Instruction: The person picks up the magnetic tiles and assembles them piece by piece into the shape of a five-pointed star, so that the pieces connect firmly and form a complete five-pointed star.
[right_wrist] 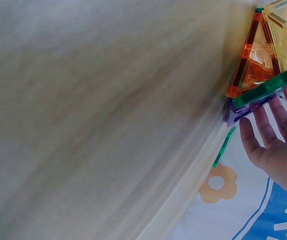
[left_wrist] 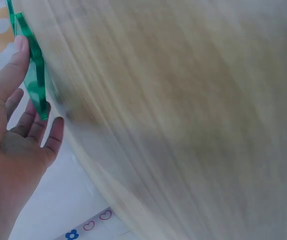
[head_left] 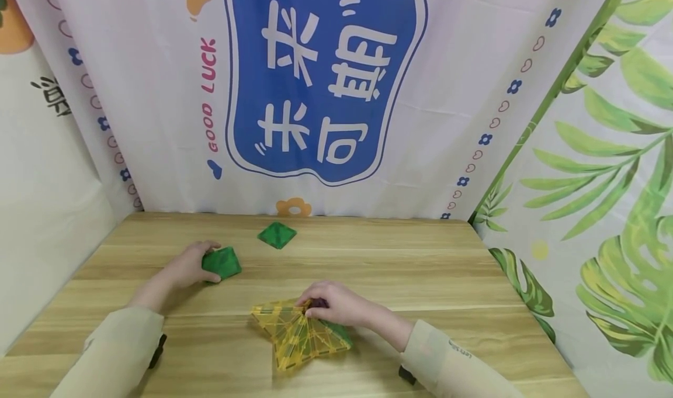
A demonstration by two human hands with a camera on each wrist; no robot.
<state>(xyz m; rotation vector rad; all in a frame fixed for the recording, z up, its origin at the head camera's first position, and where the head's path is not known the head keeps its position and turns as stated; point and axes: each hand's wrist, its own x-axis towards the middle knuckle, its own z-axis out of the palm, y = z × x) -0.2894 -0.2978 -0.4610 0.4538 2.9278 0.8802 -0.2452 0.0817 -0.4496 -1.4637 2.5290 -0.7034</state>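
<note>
On the left of the table, my left hand grips a green magnetic tile by its edge, thumb on the near side and fingers on the far side. The left wrist view shows this tile edge-on between thumb and fingers. Nearer the front middle stands a pointed magnetic-tile structure, mostly translucent yellow. My right hand holds it near its peak, fingers over the far side. In the right wrist view, an orange triangle, a green edge and a purple tile show on it.
Another green tile, diamond-shaped from here, lies near the table's back edge. The wooden table meets a printed white curtain behind, with a leaf-patterned cloth on the right.
</note>
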